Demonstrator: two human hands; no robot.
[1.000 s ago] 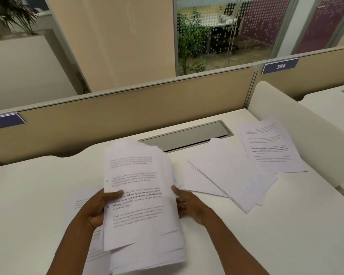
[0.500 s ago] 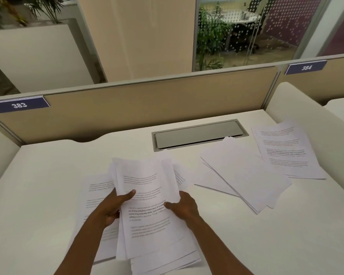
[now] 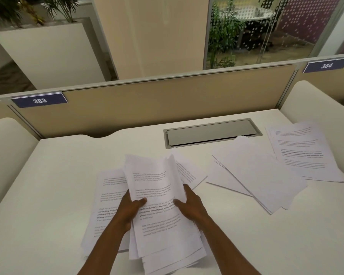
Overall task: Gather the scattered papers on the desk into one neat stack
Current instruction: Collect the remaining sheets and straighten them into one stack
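Note:
I hold a thick, uneven bundle of printed papers [image 3: 157,187] just above the white desk [image 3: 48,175]. My left hand [image 3: 130,207] grips its left edge with the thumb on top. My right hand [image 3: 189,205] grips its right edge, thumb on the top sheet. Printed sheets [image 3: 107,195] lie flat on the desk under and left of the bundle. One printed sheet [image 3: 189,173] pokes out behind the bundle on the right. A fanned pile of blank-side papers [image 3: 256,175] lies to the right. More printed pages [image 3: 304,151] lie at the far right.
A grey cable flap [image 3: 211,132] is set into the desk behind the papers. A beige partition [image 3: 147,104] with labels 383 and 384 closes the back. White curved side dividers [image 3: 314,110] stand at both sides, the right one close to the far-right pages.
The bundle has come down from a raised, upright hold to low over the desk. The view has swung left and downward; both hands keep their grip.

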